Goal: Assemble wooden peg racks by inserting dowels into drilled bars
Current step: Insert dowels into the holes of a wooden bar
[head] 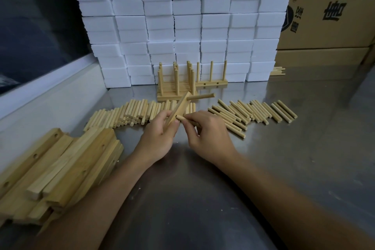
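My left hand (pixel 157 136) grips a drilled wooden bar (pixel 179 108) held tilted above the steel table. One dowel (pixel 200 96) sticks out of the bar's upper end toward the right. My right hand (pixel 207 132) pinches a second dowel (pixel 181 117), its tip at the bar's lower part beside my left fingers. Whether that tip sits in a hole is hidden. Loose dowels lie in a long row behind my hands, left (pixel 132 112) and right (pixel 253 112).
Finished peg racks (pixel 176 87) stand at the back against a wall of white foam blocks (pixel 182 26). A pile of drilled bars (pixel 60 166) lies at the near left. Cardboard boxes (pixel 328 16) stand at the back right, with a few dowels (pixel 277 71) at their foot.
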Demonstrator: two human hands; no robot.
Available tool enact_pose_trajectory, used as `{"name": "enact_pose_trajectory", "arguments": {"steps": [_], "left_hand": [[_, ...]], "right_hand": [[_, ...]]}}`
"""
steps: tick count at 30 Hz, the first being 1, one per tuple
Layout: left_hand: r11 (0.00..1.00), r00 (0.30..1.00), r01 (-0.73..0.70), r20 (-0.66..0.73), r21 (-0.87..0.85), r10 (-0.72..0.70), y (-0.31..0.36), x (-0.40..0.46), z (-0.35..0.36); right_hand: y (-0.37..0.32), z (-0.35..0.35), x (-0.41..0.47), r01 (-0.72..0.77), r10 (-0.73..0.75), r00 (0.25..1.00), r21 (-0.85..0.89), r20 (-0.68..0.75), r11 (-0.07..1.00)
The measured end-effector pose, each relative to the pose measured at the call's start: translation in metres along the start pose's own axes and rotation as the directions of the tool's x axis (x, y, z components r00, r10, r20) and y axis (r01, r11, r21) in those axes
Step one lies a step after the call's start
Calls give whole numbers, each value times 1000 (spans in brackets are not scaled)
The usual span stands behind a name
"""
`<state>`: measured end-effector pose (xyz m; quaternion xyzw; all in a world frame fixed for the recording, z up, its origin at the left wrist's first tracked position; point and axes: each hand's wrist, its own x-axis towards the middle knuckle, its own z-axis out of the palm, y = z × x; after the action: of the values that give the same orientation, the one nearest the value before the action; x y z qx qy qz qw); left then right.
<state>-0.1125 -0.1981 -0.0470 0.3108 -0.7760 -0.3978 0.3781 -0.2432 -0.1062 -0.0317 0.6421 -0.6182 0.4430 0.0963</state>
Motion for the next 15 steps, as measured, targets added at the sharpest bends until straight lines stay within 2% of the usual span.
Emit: {"name": "enact_pose_trajectory", "arguments": {"steps": [7,11,15], "left_hand": [[939,980,-194,12,285,199,5,-8,0],[905,963,-263,35,335,267,8,-11,1],[899,964,-263,47,350,263,11,-12,2]], "right_hand": [[-4,-6,0,42,-31,998,-230,51,972],[-6,-8,1,59,-38,996,-288,80,956],[-9,-7,2,68,-37,993,-296,111,953]]}}
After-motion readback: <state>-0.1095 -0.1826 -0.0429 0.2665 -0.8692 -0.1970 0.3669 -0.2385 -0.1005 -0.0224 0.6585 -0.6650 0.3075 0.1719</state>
